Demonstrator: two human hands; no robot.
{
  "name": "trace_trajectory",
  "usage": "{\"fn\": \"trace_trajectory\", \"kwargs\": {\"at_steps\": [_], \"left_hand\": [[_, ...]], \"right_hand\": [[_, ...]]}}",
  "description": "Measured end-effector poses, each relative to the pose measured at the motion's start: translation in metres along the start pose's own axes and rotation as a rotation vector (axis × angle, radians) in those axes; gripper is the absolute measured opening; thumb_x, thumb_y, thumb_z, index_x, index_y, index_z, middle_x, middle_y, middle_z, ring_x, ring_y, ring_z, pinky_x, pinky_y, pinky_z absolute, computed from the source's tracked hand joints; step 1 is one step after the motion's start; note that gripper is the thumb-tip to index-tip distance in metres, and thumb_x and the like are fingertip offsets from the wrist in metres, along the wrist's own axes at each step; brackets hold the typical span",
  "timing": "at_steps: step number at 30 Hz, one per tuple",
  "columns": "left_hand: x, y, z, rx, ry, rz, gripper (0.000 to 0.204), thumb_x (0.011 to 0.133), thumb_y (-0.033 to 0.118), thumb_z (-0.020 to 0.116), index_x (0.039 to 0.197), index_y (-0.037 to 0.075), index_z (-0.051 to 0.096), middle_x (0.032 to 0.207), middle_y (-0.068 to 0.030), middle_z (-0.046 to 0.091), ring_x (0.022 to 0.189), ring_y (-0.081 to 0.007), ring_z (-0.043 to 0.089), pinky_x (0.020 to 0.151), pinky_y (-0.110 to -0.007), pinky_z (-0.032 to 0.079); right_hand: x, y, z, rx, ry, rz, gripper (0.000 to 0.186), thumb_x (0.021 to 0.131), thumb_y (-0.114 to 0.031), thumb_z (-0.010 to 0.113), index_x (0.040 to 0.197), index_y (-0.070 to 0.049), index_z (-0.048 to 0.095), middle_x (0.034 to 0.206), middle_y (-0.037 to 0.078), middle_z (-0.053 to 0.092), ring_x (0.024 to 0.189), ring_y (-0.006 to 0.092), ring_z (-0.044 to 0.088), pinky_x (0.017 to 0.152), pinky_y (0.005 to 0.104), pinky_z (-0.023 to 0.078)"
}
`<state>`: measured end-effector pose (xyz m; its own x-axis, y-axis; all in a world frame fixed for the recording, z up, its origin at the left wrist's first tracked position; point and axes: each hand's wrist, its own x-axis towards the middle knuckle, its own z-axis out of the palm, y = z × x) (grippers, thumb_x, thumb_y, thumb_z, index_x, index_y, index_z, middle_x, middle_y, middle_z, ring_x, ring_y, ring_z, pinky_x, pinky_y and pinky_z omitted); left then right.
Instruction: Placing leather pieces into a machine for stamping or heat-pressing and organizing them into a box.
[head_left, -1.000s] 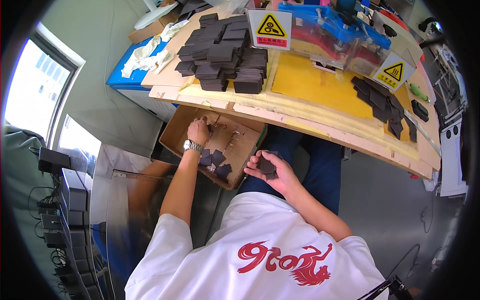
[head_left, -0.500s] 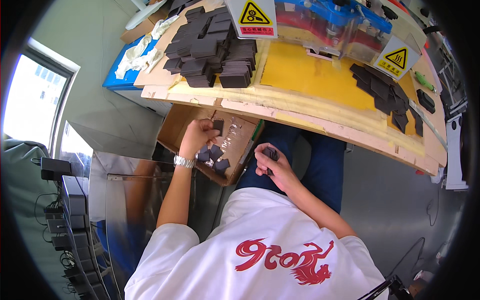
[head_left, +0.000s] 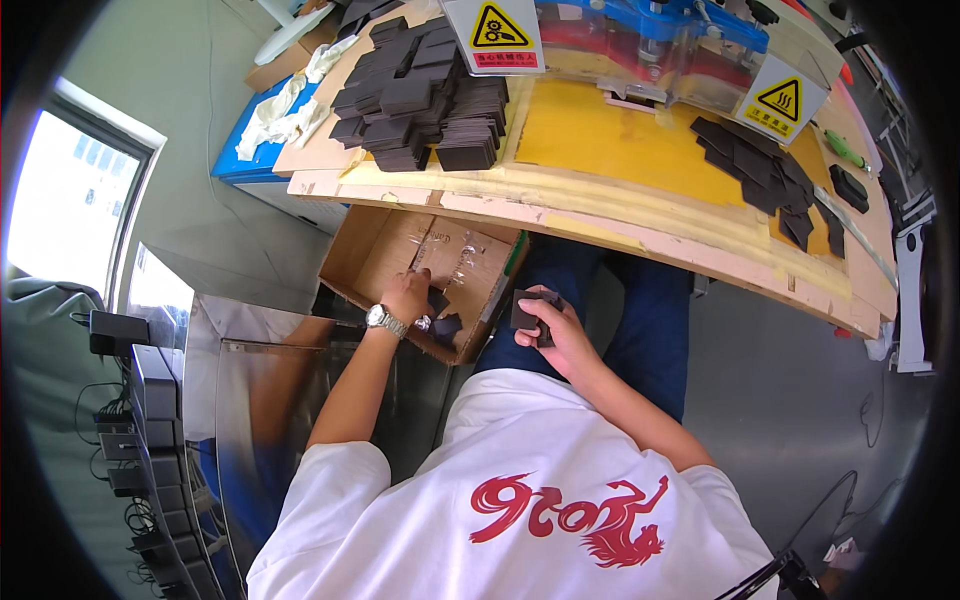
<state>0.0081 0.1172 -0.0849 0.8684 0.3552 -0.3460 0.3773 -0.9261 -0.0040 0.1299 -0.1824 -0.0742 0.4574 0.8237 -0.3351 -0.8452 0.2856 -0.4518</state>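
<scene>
The right hand (head_left: 561, 334) gripped flat, square-cornered dark pieces (head_left: 523, 311); the left hand (head_left: 405, 294) was inside the cardboard box (head_left: 367, 245), its grip unclear.

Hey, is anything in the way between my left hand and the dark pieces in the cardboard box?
Nothing visible: your left hand is over the open cardboard box, close beside the dark pieces, though it may hide others.

Bright daylight filled a window (head_left: 75, 200) at the left, set in a pale wall (head_left: 170, 60). A light wooden counter (head_left: 720, 272) slanted across the upper part of the view, a blue-topped cabinet (head_left: 229, 160) stood beside its left end, and grey floor (head_left: 750, 385) spread out at the right.
</scene>
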Motion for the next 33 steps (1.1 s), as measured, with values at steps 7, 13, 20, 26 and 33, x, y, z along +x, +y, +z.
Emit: {"fn": "trace_trajectory", "kwargs": {"at_steps": [7, 13, 20, 26, 33], "left_hand": [[0.017, 0.011, 0.015, 0.016, -0.047, -0.016, 0.071, 0.067, 0.03, 0.099, 0.121, 0.002, 0.064, 0.111, -0.023, 0.077, 0.112, -0.0394, 0.073, 0.094, -0.047, 0.06], [0.022, -0.011, 0.009, -0.057, -0.072, 0.026, 0.055, 0.066, 0.029, 0.098, 0.111, 0.007, 0.075, 0.113, -0.02, 0.078, 0.108, -0.0395, 0.074, 0.095, -0.049, 0.058], [0.027, -0.025, 0.011, -0.142, -0.065, 0.051, 0.047, 0.069, 0.024, 0.096, 0.108, 0.007, 0.077, 0.111, -0.0184, 0.078, 0.109, -0.0396, 0.073, 0.095, -0.048, 0.058], [0.014, -0.018, -0.033, -0.574, 0.248, -0.036, 0.036, 0.077, 0.008, 0.092, 0.109, 0.001, 0.077, 0.087, -0.0145, 0.079, 0.073, -0.025, 0.074, 0.071, -0.035, 0.06], [-0.012, 0.018, -0.066, -1.213, 0.253, -0.121, 0.018, 0.091, -0.001, 0.083, 0.108, -0.002, 0.076, 0.087, -0.0031, 0.078, 0.072, -0.0061, 0.068, 0.061, -0.023, 0.054]], "right_hand": [[-0.003, -0.011, -0.011, 0.007, -0.108, 0.108, 0.023, 0.098, -0.008, 0.072, 0.119, -0.007, 0.062, 0.105, 0.013, 0.069, 0.061, 0.0077, 0.048, 0.052, 0.0251, 0.041], [0.0, -0.012, -0.015, 0.002, -0.233, 0.133, 0.032, 0.098, -0.01, 0.069, 0.129, -0.004, 0.062, 0.101, 0.006, 0.065, 0.064, 0.0064, 0.049, 0.055, 0.0264, 0.043], [0.002, -0.012, -0.019, -0.017, -0.215, 0.105, 0.026, 0.098, -0.008, 0.066, 0.123, -0.003, 0.064, 0.101, 0.005, 0.065, 0.073, 0.0109, 0.06, 0.063, 0.0302, 0.053], [-0.003, -0.016, -0.005, -0.159, -0.227, 0.007, 0.014, 0.102, -0.009, 0.069, 0.115, -0.004, 0.065, 0.097, 0.005, 0.066, 0.082, 0.0159, 0.071, 0.075, 0.0347, 0.063], [0.034, -0.005, 0.019, -0.527, -0.133, -0.152, 0.019, 0.104, -0.019, 0.077, 0.11, -0.004, 0.067, 0.088, 0.0, 0.063, 0.067, 0.0064, 0.058, 0.061, 0.0265, 0.052]]}}
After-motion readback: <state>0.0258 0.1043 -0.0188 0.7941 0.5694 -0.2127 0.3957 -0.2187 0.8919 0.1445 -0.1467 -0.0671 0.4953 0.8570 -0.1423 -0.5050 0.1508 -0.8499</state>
